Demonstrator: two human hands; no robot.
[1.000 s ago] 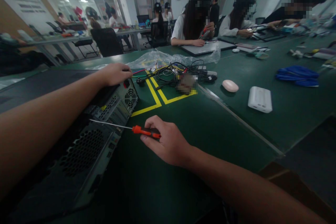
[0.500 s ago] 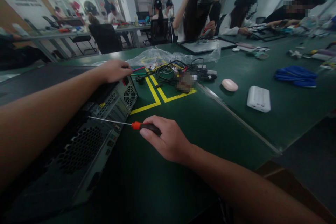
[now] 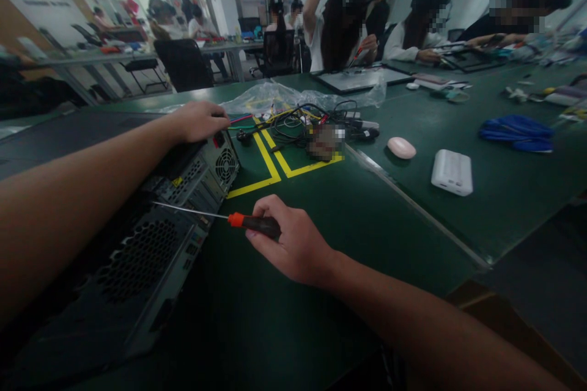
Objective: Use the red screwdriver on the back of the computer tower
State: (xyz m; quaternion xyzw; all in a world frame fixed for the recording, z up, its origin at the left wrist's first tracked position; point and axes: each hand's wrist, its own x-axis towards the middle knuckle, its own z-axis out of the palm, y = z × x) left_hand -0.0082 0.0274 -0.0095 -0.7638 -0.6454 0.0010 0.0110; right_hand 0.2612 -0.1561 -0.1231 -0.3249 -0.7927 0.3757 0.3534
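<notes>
A black and grey desktop computer case (image 3: pixel 142 263) lies on the left of the green table, with its vented back panel facing right. My left hand (image 3: pixel 202 121) rests on the case's far corner, its fingers curled over the edge beside the small round fan grille. In my right hand (image 3: pixel 288 235) is a screwdriver (image 3: pixel 254 223) with a dark handle and an orange collar. The thumb and fingers close round the handle. Its long thin shaft points left, and the tip meets the back panel near the slot covers; exactly what it touches is too dark to make out.
Tangled cables (image 3: pixel 293 128) lie beyond the case, near yellow tape lines (image 3: pixel 257 186) and clear plastic film (image 3: pixel 275 95). Further right are a pink oval object (image 3: pixel 402 148), a white case-like device (image 3: pixel 452 172) and a blue bundle (image 3: pixel 516 132). Several people sit across the table.
My right hand's fingers have shifted slightly on the screwdriver handle. The shaft tip stays at the back panel, and my left hand keeps its place. A person opposite has moved a raised arm.
</notes>
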